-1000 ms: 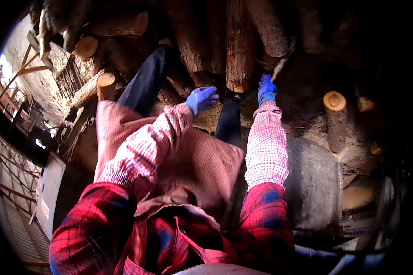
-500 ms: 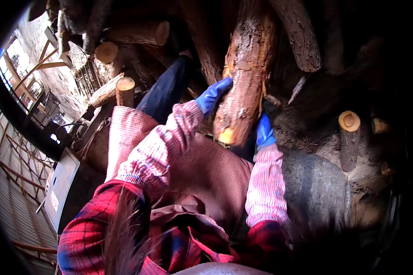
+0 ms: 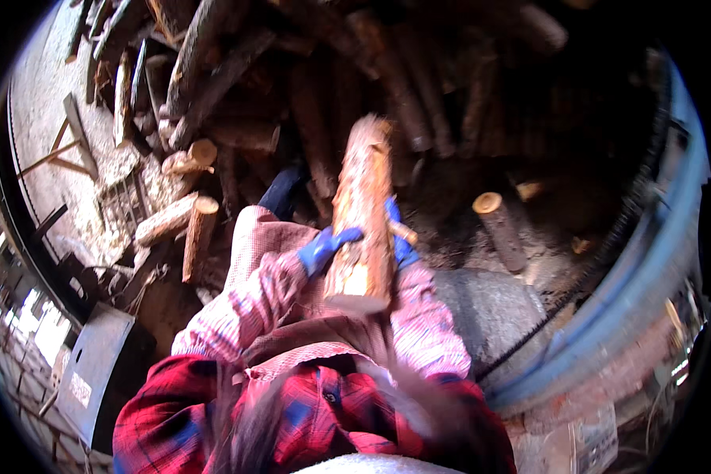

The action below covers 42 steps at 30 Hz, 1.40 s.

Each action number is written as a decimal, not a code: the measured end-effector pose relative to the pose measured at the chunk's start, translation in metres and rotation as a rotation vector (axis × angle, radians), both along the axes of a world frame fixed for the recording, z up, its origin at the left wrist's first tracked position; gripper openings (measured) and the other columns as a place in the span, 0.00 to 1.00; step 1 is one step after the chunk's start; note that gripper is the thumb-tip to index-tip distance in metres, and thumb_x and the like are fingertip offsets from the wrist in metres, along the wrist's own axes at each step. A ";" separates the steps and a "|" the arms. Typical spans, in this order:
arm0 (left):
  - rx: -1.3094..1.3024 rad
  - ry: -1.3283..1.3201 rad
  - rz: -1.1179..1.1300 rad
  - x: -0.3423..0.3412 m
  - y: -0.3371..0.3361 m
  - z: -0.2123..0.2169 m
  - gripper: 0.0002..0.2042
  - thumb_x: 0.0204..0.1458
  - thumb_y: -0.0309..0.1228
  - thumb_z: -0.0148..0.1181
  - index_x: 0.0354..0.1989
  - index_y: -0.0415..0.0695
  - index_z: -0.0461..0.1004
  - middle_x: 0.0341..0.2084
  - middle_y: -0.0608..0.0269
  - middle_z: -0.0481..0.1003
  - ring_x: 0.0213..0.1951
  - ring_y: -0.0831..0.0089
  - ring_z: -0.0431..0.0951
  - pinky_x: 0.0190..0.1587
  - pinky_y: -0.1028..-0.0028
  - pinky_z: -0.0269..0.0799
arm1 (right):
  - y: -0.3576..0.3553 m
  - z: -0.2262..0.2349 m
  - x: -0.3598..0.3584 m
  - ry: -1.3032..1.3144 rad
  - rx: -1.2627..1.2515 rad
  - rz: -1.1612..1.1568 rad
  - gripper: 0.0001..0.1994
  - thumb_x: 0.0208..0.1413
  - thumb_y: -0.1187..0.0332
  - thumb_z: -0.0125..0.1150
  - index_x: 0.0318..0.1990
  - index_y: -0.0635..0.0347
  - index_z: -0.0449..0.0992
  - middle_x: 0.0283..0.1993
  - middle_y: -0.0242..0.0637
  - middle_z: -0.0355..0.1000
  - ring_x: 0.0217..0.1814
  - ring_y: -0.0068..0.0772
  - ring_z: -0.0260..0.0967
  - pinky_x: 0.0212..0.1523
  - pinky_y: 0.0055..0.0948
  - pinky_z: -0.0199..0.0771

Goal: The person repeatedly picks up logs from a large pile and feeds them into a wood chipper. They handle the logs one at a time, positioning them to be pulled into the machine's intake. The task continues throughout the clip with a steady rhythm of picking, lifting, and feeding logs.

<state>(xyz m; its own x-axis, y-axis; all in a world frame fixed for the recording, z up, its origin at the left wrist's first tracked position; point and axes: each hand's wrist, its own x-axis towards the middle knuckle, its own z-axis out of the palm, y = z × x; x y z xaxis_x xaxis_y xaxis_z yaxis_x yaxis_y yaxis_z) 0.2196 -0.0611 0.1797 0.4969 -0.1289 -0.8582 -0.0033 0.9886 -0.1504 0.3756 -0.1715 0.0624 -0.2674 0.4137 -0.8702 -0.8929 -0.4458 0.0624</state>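
Observation:
A thick log (image 3: 361,213) with rough, partly bared bark is held up in front of my body, its pale cut end toward me. My left hand (image 3: 329,246), in a blue glove, presses against the log's left side with the thumb across its top. My right hand (image 3: 403,237), gloved in blue too, grips the right side; some of its fingers are hidden behind the log. A short light stub (image 3: 403,231) sticks out from the log beside the right hand. Below lies a pink checked apron (image 3: 270,245) over my lap.
Many logs (image 3: 213,87) are heaped ahead. Short cut logs stand at left (image 3: 199,237) and right (image 3: 502,233). A grey metal box (image 3: 95,371) sits at the lower left. On the right curves a blue machine edge (image 3: 640,316) with a dark chain-like strip (image 3: 608,261).
The log has come nearer my body and now shows whole, lifted off the heap. Both hands moved with it, and my view has turned to the right.

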 end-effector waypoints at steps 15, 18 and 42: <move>1.576 -0.439 -0.153 0.106 0.022 0.205 0.30 0.57 0.52 0.50 0.56 0.35 0.67 0.52 0.58 0.70 0.55 0.71 0.68 0.58 0.71 0.62 | 0.096 0.380 0.161 -0.567 0.625 -0.013 0.27 0.60 0.54 0.54 0.60 0.65 0.64 0.59 0.40 0.66 0.58 0.30 0.65 0.59 0.32 0.66; 1.338 -0.604 0.044 0.223 0.015 0.291 0.30 0.54 0.40 0.60 0.62 0.40 0.56 0.52 0.60 0.67 0.50 0.70 0.70 0.54 0.71 0.66 | 0.071 0.380 0.289 -1.190 0.919 0.107 0.29 0.57 0.56 0.60 0.60 0.66 0.63 0.58 0.35 0.66 0.58 0.28 0.62 0.58 0.27 0.64; 1.179 0.623 -0.167 0.082 0.008 0.100 0.42 0.42 0.53 0.67 0.58 0.31 0.62 0.51 0.45 0.70 0.54 0.59 0.70 0.55 0.66 0.66 | 0.051 0.522 0.485 -2.463 -0.379 1.830 0.39 0.45 0.54 0.68 0.62 0.61 0.59 0.59 0.47 0.62 0.58 0.47 0.62 0.59 0.39 0.63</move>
<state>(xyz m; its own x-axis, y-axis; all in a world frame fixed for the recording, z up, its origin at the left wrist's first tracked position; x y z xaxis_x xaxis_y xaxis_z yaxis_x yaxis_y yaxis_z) 0.3017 -0.0535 0.2798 0.0363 0.8180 -0.5741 0.3734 0.5218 0.7670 0.8606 -0.1203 0.5843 0.4882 0.8665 -0.1045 0.7795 -0.3790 0.4987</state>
